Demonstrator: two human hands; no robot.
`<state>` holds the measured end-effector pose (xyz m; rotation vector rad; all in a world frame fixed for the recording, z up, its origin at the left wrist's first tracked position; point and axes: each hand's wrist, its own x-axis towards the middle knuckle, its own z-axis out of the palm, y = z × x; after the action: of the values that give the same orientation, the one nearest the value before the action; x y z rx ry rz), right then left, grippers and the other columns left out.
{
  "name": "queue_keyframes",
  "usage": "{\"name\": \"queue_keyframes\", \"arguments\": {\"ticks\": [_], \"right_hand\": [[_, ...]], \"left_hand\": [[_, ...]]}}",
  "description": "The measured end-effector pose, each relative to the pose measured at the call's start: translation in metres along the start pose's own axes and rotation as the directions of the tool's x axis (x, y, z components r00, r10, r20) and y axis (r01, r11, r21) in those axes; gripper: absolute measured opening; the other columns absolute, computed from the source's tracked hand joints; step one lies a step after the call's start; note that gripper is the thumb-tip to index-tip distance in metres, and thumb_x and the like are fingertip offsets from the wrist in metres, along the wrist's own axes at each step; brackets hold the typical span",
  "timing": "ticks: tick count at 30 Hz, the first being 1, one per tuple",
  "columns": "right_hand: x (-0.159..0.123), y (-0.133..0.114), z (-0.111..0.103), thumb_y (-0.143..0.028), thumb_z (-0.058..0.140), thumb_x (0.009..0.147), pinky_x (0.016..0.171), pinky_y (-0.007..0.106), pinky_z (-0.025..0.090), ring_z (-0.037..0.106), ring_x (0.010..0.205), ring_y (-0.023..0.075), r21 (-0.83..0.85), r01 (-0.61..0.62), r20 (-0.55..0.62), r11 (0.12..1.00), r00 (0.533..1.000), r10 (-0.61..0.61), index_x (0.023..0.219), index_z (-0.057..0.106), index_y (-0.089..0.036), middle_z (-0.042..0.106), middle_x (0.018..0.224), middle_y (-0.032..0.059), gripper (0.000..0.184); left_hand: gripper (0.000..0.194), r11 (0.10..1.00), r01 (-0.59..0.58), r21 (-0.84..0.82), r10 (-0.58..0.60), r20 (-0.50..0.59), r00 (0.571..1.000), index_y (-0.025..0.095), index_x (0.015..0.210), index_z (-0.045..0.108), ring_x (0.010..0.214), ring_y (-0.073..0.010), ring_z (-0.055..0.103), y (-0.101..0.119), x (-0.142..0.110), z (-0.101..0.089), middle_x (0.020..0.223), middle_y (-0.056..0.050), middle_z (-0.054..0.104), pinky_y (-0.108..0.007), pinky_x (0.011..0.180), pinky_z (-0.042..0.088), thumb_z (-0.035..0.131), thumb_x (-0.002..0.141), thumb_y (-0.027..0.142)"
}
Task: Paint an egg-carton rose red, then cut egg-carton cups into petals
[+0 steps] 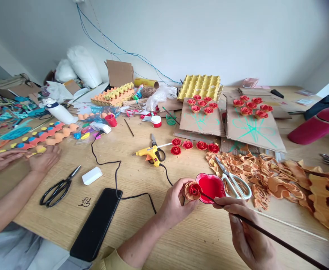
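A rose (193,190) cut from orange egg-carton material is held in my left hand (175,204), its centre painted red and its outer petals still orange. My right hand (247,225) grips a long dark paintbrush (268,233), whose tip touches the rose. Just behind the rose sits a scalloped dish of red paint (210,186). White-handled scissors (236,184) lie to the right of the dish, against a heap of orange carton scraps (261,178). Several finished red roses (201,145) stand on the table beyond the dish.
A yellow glue gun (149,153) with a cord rests on scissors mid-table. Cardboard sheets (254,131) with green drawn stems bear more roses. A black phone (96,225) and black scissors (57,189) lie left, near another person's hands (42,159). A pink bottle (316,126) lies right.
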<state>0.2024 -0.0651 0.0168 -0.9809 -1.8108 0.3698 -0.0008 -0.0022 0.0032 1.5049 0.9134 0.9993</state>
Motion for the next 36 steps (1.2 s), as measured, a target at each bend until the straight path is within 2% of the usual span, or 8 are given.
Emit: {"name": "queue_keyframes", "arguments": {"ticks": [6, 15, 20, 26, 33, 36], "right_hand": [[0.0021, -0.0063, 0.0023, -0.001, 0.044, 0.093, 0.081, 0.037, 0.060, 0.068, 0.103, 0.0210, -0.015, -0.006, -0.063, 1.000, 0.998, 0.005, 0.116, 0.054, -0.021, 0.066, 0.114, 0.0128, 0.032], [0.0028, -0.0102, 0.0046, 0.000, 0.046, 0.091, 0.080, 0.035, 0.060, 0.069, 0.102, 0.0212, -0.017, -0.005, -0.010, 1.000, 1.000, 0.005, 0.116, 0.055, -0.019, 0.068, 0.112, 0.0128, 0.033], [0.0023, -0.0089, 0.0042, -0.002, 0.046, 0.092, 0.079, 0.035, 0.061, 0.071, 0.099, 0.0211, -0.041, -0.022, -0.035, 0.999, 0.999, 0.021, 0.114, 0.056, -0.020, 0.069, 0.112, 0.0126, 0.030], [-0.0014, -0.0015, 0.0025, -0.005, 0.047, 0.092, 0.078, 0.034, 0.062, 0.071, 0.102, 0.0221, -0.077, 0.083, -0.024, 0.994, 0.996, -0.085, 0.122, 0.053, -0.019, 0.067, 0.117, 0.0153, 0.034], [0.0010, -0.0069, 0.0029, -0.008, 0.046, 0.094, 0.076, 0.032, 0.062, 0.072, 0.096, 0.0205, -0.035, 0.027, 0.027, 0.999, 0.999, -0.026, 0.114, 0.056, -0.020, 0.070, 0.110, 0.0126, 0.026], [0.0002, -0.0082, 0.0020, -0.004, 0.046, 0.092, 0.077, 0.033, 0.060, 0.071, 0.096, 0.0200, -0.014, -0.018, -0.005, 1.000, 1.000, 0.018, 0.113, 0.056, -0.020, 0.069, 0.110, 0.0116, 0.028]], "left_hand": [[0.042, 1.000, -0.013, 0.016, 0.013, 0.018, 1.000, 0.018, 0.120, 0.054, 0.103, -0.0194, 0.066, -0.0020, -0.0011, 0.0013, 0.115, -0.009, 0.067, -0.028, 0.091, 0.052, 0.068, 0.081, 0.015], [0.040, 0.993, -0.034, 0.116, 0.040, -0.046, 0.998, 0.019, 0.118, 0.055, 0.098, -0.0185, 0.067, 0.0003, -0.0008, 0.0000, 0.110, -0.006, 0.068, -0.028, 0.088, 0.052, 0.069, 0.080, 0.015], [0.041, 0.985, -0.055, 0.161, 0.062, -0.042, 0.997, 0.020, 0.118, 0.055, 0.098, -0.0189, 0.067, -0.0020, -0.0017, 0.0007, 0.110, -0.006, 0.068, -0.028, 0.087, 0.053, 0.069, 0.079, 0.014], [0.045, 0.985, -0.065, 0.159, 0.069, -0.022, 0.997, 0.020, 0.119, 0.055, 0.098, -0.0182, 0.066, -0.0036, -0.0023, 0.0004, 0.112, -0.005, 0.067, -0.028, 0.087, 0.052, 0.069, 0.077, 0.011], [0.040, 0.987, -0.035, 0.157, 0.045, -0.063, 0.997, 0.020, 0.118, 0.055, 0.099, -0.0186, 0.067, 0.0000, -0.0020, 0.0005, 0.111, -0.006, 0.068, -0.029, 0.089, 0.052, 0.069, 0.080, 0.017], [0.043, 0.988, -0.042, 0.151, 0.053, -0.072, 0.996, 0.020, 0.119, 0.055, 0.098, -0.0186, 0.067, -0.0006, -0.0018, 0.0007, 0.110, -0.006, 0.068, -0.028, 0.088, 0.053, 0.070, 0.079, 0.015]]}}
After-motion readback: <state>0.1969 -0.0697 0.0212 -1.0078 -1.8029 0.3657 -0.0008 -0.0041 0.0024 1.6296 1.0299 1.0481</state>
